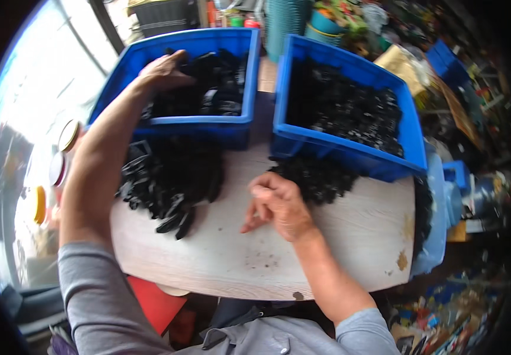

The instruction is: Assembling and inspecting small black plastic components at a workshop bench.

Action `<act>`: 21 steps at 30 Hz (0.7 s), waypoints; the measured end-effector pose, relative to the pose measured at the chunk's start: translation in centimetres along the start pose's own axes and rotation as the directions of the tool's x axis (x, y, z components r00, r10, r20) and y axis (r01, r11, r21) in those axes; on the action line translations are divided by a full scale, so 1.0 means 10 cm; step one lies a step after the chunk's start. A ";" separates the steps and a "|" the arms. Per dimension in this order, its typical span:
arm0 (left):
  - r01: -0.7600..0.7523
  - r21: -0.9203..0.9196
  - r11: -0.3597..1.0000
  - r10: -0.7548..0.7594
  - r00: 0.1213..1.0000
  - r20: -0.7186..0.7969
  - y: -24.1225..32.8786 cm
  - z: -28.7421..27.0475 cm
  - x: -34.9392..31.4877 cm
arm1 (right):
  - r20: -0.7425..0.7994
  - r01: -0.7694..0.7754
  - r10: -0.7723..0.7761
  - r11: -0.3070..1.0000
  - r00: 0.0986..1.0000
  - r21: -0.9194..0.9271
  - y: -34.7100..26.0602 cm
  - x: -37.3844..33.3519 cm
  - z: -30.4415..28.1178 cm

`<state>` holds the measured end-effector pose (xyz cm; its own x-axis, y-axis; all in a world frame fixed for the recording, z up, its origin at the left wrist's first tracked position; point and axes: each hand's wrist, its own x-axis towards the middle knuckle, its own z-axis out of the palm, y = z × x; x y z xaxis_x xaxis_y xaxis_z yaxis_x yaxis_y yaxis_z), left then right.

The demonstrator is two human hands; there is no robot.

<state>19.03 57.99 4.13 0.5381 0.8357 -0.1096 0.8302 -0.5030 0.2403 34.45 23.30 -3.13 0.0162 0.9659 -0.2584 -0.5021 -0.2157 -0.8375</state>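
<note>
My left hand reaches over the rim of the left blue bin, above a heap of black plastic parts. Its thumb and fingers are apart, with nothing visible between them. Over the middle of the table my right hand is closed, thumb against the curled index finger while other fingers point down. Whatever the pinch may hold is too small or hidden. Just beyond it lies a pile of small black pieces. A looser pile of longer black parts rests in front of the left bin.
A second blue bin, filled with small black pieces, stands at the right. Both bins sit on the pale wooden table. A translucent blue tub is beside its right edge. Jars line the left side, by a bright window.
</note>
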 end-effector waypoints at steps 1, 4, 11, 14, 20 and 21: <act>-0.014 -0.004 1.000 0.014 0.999 -0.029 -0.12 0.01 0.01 | 0.020 0.006 -0.006 1.000 1.000 0.014 0.04 0.01 0.04; -0.097 0.061 0.993 0.100 0.994 -0.047 -0.51 0.03 0.03 | 0.088 0.007 -0.011 0.999 0.996 0.038 0.11 0.01 0.20; -0.124 0.047 0.991 0.128 0.988 -0.092 -0.42 -0.13 -0.20 | 0.081 0.012 -0.015 0.999 0.997 0.037 0.11 -0.04 0.33; -0.070 0.040 0.997 0.073 0.994 -0.082 -0.34 -0.17 -0.30 | 0.065 0.024 -0.028 0.998 0.998 0.065 0.12 -0.07 0.36; -0.041 -0.052 0.998 0.041 0.999 -0.007 -0.55 -0.18 -0.29 | 0.075 0.037 -0.041 0.998 0.996 0.055 0.17 -0.08 0.41; -0.085 -0.022 0.996 0.084 0.996 -0.030 -0.51 -0.18 -0.27 | 0.073 0.036 -0.040 0.998 0.997 0.051 0.17 -0.08 0.40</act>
<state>13.06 58.68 4.89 0.6014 0.7967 -0.0597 0.7781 -0.5672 0.2699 30.17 22.74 -2.39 -0.0271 0.9816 -0.1888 -0.5445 -0.1729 -0.8208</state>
